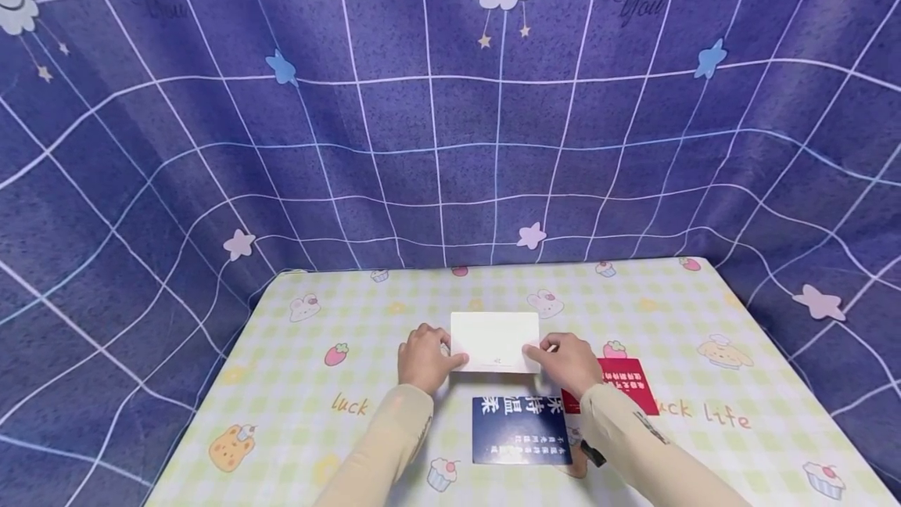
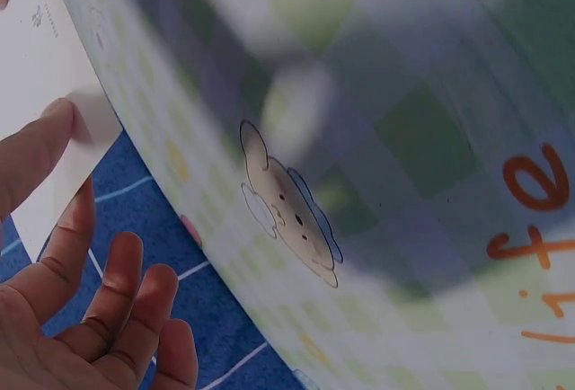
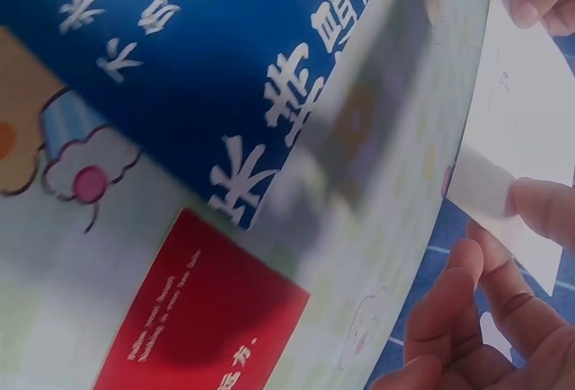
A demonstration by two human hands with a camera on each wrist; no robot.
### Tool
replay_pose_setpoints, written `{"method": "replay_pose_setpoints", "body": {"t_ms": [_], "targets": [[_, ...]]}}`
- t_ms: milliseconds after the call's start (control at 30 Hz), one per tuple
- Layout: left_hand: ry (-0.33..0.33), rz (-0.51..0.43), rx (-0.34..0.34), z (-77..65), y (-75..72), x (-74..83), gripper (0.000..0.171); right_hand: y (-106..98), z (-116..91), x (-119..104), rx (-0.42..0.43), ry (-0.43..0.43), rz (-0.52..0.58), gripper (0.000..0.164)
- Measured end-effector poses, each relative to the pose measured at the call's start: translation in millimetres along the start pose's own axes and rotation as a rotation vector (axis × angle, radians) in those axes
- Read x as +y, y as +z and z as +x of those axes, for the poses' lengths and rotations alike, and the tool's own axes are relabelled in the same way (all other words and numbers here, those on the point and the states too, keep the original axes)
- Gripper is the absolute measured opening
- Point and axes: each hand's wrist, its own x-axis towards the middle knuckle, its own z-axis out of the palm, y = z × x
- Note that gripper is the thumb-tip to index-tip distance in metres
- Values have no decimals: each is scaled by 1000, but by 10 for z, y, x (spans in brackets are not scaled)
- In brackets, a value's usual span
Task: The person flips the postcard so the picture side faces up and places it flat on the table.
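Observation:
A white card [image 1: 495, 339] with small print near its lower edge is held up above the table between both hands. My left hand [image 1: 425, 358] pinches its left end, thumb on the face and fingers behind, as the left wrist view shows on the card [image 2: 54, 75]. At the other end my right hand [image 1: 568, 362] pinches it the same way, with the thumb pressed on the card's face [image 3: 517, 129]. Below on the tablecloth lies a dark blue card [image 1: 521, 433] with white characters. A red card [image 1: 629, 386] lies partly hidden under the right hand and forearm.
The table wears a pale green checked cloth [image 1: 281, 374] printed with cartoon animals, strawberries and cupcakes. A blue gridded curtain [image 1: 464, 116] with stars and clouds rises behind and on both sides. A small black object [image 1: 594, 454] shows beside the right sleeve.

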Motion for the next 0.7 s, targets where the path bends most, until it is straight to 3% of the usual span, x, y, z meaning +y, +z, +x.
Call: {"method": "replay_pose_setpoints", "body": {"t_ms": [333,700], "targets": [[70,-58,-30,-53,72,23,31,-21,-67,123,3,48,5,28],[155,-263,-119,-47,138,-51,15,-48,-139,259,14,57,34,28]]}}
